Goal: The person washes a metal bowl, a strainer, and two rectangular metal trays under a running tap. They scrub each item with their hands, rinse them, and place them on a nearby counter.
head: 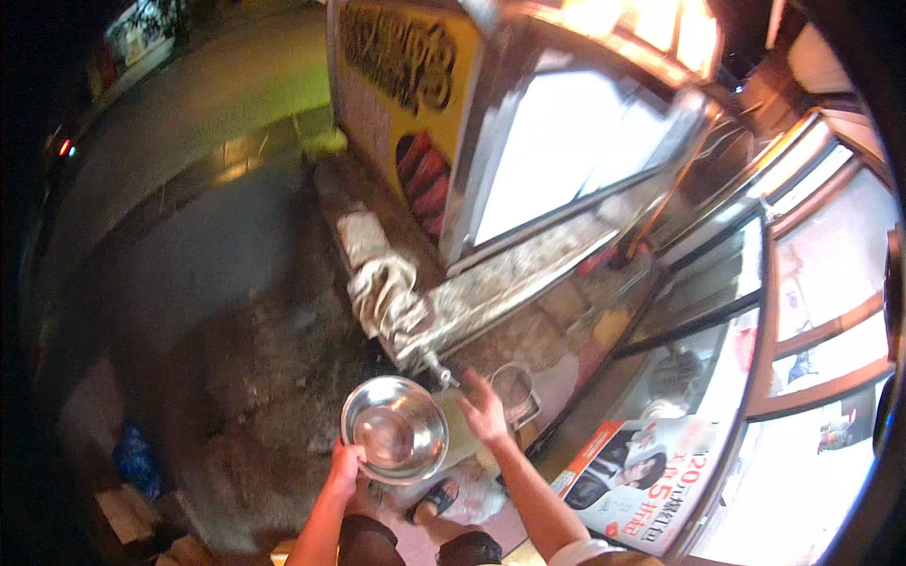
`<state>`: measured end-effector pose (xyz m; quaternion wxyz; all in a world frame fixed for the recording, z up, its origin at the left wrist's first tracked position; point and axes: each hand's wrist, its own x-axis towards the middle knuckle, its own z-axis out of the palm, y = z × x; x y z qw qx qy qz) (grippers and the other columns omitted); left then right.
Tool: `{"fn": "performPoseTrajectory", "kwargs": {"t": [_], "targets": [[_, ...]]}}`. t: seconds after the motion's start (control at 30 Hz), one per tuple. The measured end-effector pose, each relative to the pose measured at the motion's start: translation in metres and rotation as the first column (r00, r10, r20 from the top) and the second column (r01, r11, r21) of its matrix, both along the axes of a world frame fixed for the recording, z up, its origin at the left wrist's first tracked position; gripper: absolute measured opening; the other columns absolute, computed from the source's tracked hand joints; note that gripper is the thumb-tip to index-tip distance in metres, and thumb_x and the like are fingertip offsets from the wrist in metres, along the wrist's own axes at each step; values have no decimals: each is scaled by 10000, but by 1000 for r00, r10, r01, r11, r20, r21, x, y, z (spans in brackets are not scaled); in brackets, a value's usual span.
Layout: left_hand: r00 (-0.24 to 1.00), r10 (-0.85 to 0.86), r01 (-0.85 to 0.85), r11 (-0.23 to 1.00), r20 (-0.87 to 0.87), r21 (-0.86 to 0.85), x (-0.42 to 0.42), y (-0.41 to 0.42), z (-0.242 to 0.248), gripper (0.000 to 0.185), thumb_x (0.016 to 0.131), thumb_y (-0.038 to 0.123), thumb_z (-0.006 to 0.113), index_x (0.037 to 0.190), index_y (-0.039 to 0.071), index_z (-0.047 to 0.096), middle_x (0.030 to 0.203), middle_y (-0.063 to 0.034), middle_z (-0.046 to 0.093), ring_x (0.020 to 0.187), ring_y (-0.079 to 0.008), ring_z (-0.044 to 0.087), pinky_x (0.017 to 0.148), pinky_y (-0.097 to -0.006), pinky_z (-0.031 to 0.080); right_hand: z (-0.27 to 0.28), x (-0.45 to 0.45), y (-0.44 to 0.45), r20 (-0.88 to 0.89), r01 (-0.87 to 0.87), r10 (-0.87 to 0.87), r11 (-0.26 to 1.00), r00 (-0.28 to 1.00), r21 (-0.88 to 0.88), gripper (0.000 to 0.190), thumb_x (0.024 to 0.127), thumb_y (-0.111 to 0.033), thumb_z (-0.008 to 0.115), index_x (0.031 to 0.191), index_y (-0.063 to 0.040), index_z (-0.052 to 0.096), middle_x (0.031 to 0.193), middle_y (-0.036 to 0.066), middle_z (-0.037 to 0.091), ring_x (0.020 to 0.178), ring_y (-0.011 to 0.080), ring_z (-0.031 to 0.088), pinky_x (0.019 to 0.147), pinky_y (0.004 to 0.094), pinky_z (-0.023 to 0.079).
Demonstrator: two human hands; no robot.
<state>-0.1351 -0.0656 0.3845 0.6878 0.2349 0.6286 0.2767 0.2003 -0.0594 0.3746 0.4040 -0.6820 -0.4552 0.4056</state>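
Observation:
My left hand (345, 467) grips the rim of a round stainless steel bowl (396, 430), tilted so that its inside faces me; it looks empty. My right hand (483, 408) reaches toward a short metal pipe or tap (440, 369) at the corner of a metal-edged ledge. Its fingers are apart and seem to hold nothing; whether they touch the metal cannot be told. On the ledge's corner, above the bowl, lies a crumpled whitish cloth (388, 293).
A lit glass stall cabinet (566, 148) with a yellow printed side panel (403, 85) stands on the ledge. A wire-rimmed basket or container (514, 393) lies right of my right hand. Glass doors and a poster (637, 481) are at right, a blue bag (136, 460) at lower left.

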Motion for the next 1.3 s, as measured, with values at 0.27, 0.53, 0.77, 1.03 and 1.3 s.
{"fn": "performPoseTrajectory", "kwargs": {"t": [0.27, 0.53, 0.77, 1.03, 1.3], "targets": [[987, -159, 160, 975, -23, 157, 88, -3, 78, 264, 630, 138, 629, 889, 89, 612, 776, -66, 568, 687, -265, 607, 637, -514, 565, 126, 9, -118, 2, 75, -78, 949, 997, -306, 644, 975, -466, 701, 1365, 24, 552, 1082, 163, 710, 879, 230, 708, 732, 386, 579], [833, -525, 554, 794, -177, 252, 130, -1, 132, 868, 734, 389, 778, 1442, 23, 434, 1310, -190, 540, 1235, -358, 524, 1062, -500, 434, 115, 56, -163, -202, 523, -593, 794, 780, -309, 317, 805, -166, 685, 990, 86, 737, 879, 244, 744, 782, 283, 740, 637, 419, 578], [811, -324, 516, 789, -486, 335, 63, 28, 136, 1038, 805, 470, 844, 1563, -45, 358, 1459, -295, 550, 1330, -391, 574, 1109, -457, 466, 137, 111, -191, 273, 807, -765, 507, 583, -302, 312, 870, -143, 616, 1039, 108, 689, 985, 340, 726, 995, 473, 727, 837, 519, 586], [632, -561, 487, 824, 534, 289, 120, 27, 270, 809, 976, 557, 650, 1596, 116, 374, 1501, -187, 544, 1388, -350, 517, 1126, -647, 409, 284, 49, -127, -158, 548, -569, 821, 807, -157, 184, 844, -93, 639, 864, 87, 606, 638, 117, 600, 434, 211, 602, 361, 371, 444], [702, -531, 343, 836, 474, 428, 125, 45, 289, 652, 950, 347, 691, 1518, 138, 448, 1334, -86, 613, 1182, -246, 637, 932, -470, 584, 330, 23, -104, -66, 413, -428, 896, 901, -165, 382, 937, -186, 652, 1158, 89, 507, 728, 198, 697, 535, 267, 692, 456, 381, 537]]}}
